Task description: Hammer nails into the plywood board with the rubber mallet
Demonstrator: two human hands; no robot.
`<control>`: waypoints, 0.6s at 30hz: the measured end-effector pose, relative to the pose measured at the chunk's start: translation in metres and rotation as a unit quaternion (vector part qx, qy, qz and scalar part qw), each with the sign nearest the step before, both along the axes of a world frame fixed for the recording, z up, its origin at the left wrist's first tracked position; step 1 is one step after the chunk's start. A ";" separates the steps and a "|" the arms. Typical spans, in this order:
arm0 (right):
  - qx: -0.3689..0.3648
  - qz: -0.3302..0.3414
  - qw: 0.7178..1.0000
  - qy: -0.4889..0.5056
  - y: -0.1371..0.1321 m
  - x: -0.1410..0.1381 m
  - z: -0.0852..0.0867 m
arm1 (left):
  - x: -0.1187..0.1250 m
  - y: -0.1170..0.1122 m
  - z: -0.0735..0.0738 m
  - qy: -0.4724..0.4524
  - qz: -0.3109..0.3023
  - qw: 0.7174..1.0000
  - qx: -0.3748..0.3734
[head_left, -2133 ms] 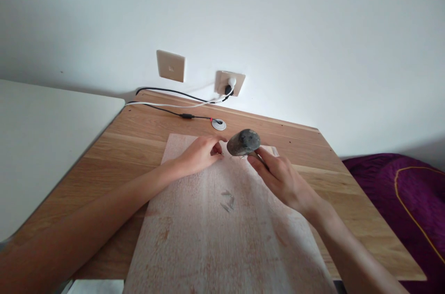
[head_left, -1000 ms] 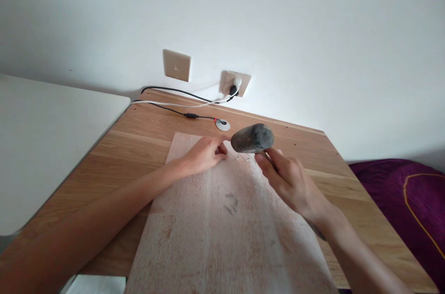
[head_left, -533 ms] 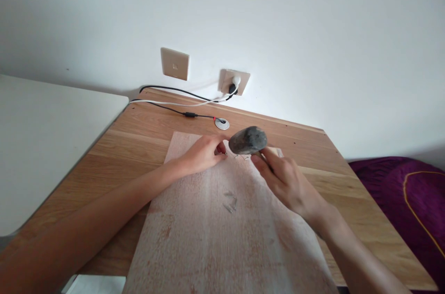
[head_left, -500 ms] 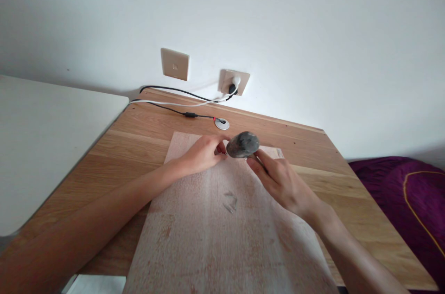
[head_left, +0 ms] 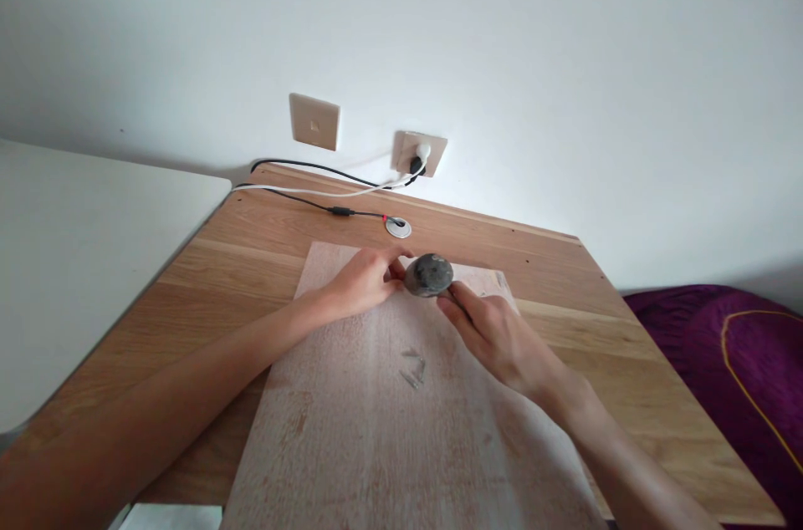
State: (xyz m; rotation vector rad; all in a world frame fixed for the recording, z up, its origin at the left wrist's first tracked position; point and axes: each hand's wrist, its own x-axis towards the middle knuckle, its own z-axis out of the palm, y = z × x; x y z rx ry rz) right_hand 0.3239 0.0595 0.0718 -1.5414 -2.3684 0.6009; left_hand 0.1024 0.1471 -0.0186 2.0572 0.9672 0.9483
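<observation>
My right hand (head_left: 495,329) is wrapped round the short visible part of the handle of a hammer (head_left: 429,275). The hammer's dark grey, rounded head faces me and hangs over the far part of a pale wooden board (head_left: 351,446). Just left of the head, my left hand (head_left: 370,279) has its thumb and fingers bent together in a pinch. The head covers their tips, so what they hold is hidden. Several thin, shiny nails (head_left: 412,369) lie loose on the board, nearer to me than both hands.
The board rests on a wooden desk (head_left: 207,279) against a white wall. Behind it are a cable hole (head_left: 397,227), black and white cables (head_left: 342,211) and a wall socket (head_left: 420,154). A white surface (head_left: 100,262) adjoins at left; purple fabric (head_left: 708,338) lies at right.
The hammer head has come down and a little to the left, closer to my left fingertips, with my right hand following. My left hand stays nearly in place.
</observation>
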 end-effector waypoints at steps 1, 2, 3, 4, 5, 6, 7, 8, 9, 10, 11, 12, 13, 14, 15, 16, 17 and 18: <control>0.005 -0.009 1.000 0.007 -0.001 0.001 0.002 | 0.000 0.000 0.000 0.001 0.001 1.000 0.000; 0.016 -0.020 0.999 0.020 -0.003 0.002 0.007 | -0.001 0.000 -0.001 0.001 0.002 1.000 -0.001; 0.030 -0.031 0.998 0.034 -0.004 0.003 0.012 | -0.001 -0.001 0.000 0.001 0.002 1.000 -0.002; 0.045 -0.039 0.997 0.047 -0.006 0.004 0.017 | -0.001 -0.001 0.000 0.002 0.002 1.000 -0.002; 0.057 -0.043 0.996 0.057 -0.007 0.004 0.020 | -0.001 -0.002 0.000 0.002 0.002 1.000 0.000; 0.065 -0.045 0.995 0.062 -0.007 0.005 0.022 | -0.001 -0.002 0.001 0.003 0.002 1.000 0.001; 0.065 -0.046 0.995 0.063 -0.007 0.005 0.021 | -0.001 -0.002 0.001 0.004 0.001 1.000 0.001; 0.056 -0.044 0.996 0.059 -0.006 0.004 0.018 | -0.001 -0.002 0.002 0.004 -0.002 1.000 0.001; 0.041 -0.039 0.997 0.052 -0.004 0.004 0.012 | -0.001 -0.001 0.002 0.003 -0.004 1.000 0.000; 0.024 -0.031 0.998 0.042 -0.002 0.004 0.006 | 0.000 -0.001 0.002 0.001 -0.006 1.000 0.000; 0.005 -0.021 0.999 0.032 0.000 0.004 0.001 | 0.000 0.000 0.001 0.000 -0.007 1.000 0.000; -0.008 -0.013 1.000 0.025 0.001 0.004 -0.003 | 0.000 0.000 0.001 -0.001 -0.007 1.000 0.002; -0.018 -0.009 1.000 0.022 0.002 0.005 -0.005 | 0.000 0.000 0.001 -0.002 -0.006 1.000 0.003; -0.020 -0.010 0.999 0.024 0.002 0.005 -0.005 | 0.000 0.000 0.000 -0.003 -0.007 1.000 0.005; -0.017 -0.016 0.999 0.030 0.001 0.005 -0.003 | 0.000 0.000 0.000 -0.004 -0.009 1.000 0.006; -0.009 -0.024 0.999 0.039 0.000 0.006 0.001 | 0.000 0.000 0.000 -0.005 -0.011 1.000 0.008; 0.002 -0.031 0.998 0.049 -0.001 0.005 0.006 | 0.000 0.000 0.000 -0.005 -0.012 1.000 0.009; 0.015 -0.036 0.998 0.056 -0.002 0.005 0.009 | -0.001 0.000 0.000 -0.007 -0.013 1.000 0.009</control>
